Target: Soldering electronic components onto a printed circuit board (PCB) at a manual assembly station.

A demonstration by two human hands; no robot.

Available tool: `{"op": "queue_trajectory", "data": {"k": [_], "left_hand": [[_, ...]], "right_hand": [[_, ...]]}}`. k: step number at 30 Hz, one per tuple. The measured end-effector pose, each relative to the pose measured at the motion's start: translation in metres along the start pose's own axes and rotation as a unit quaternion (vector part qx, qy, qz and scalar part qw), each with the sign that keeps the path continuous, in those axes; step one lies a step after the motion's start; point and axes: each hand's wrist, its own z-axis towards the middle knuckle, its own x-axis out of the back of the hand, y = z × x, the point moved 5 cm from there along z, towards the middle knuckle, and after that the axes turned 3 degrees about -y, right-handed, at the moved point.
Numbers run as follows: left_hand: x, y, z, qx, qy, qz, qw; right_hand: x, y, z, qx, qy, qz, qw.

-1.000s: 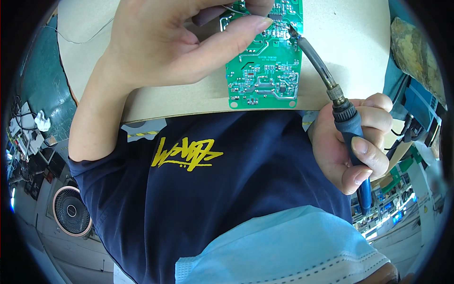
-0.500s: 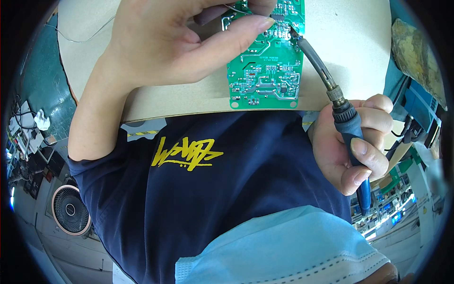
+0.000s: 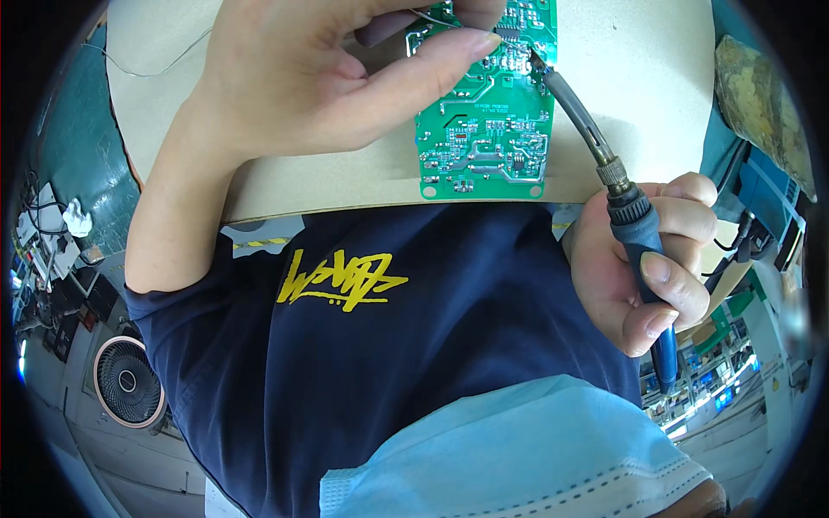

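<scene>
A green circuit board (image 3: 518,97) lies with its soldered side up, its near end by the front edge of a tan work mat (image 3: 345,181). My left hand (image 3: 345,82) reaches over the board's far left part, thumb and fingers pinching a thin solder wire (image 3: 430,16). In my right hand (image 3: 604,272) is a soldering iron (image 3: 639,229), gripped by its blue handle with the fingers wrapped round. Its dark tip meets the board near the right edge, close to a small black chip (image 3: 508,34). Whether the wire's end touches the tip is too small to tell.
Loose wire (image 3: 155,74) trails over the mat's far left. At the right edge lies a mottled brown bundle (image 3: 760,112), near a blue box (image 3: 768,190) and dark cables. A crumpled white tissue (image 3: 78,219) sits at left; a round fan (image 3: 129,382) stands below left.
Both hands, the iron and the board stay in practically the same places. No visible shift in what either hand holds.
</scene>
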Motion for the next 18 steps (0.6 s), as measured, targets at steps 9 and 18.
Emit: {"op": "queue_trajectory", "data": {"k": [9,18], "left_hand": [[-0.0001,-0.0008,-0.0033,-0.008,0.001,0.028,1.000],[-0.0028,-0.0005,-0.0062,0.016,0.029,0.006,0.999]], "right_hand": [[0.0016,0.0003,-0.0004,0.000,0.008,0.000,1.000],[0.0024,0.0001,-0.0017,-0.012,0.006,0.017,1.000]]}}
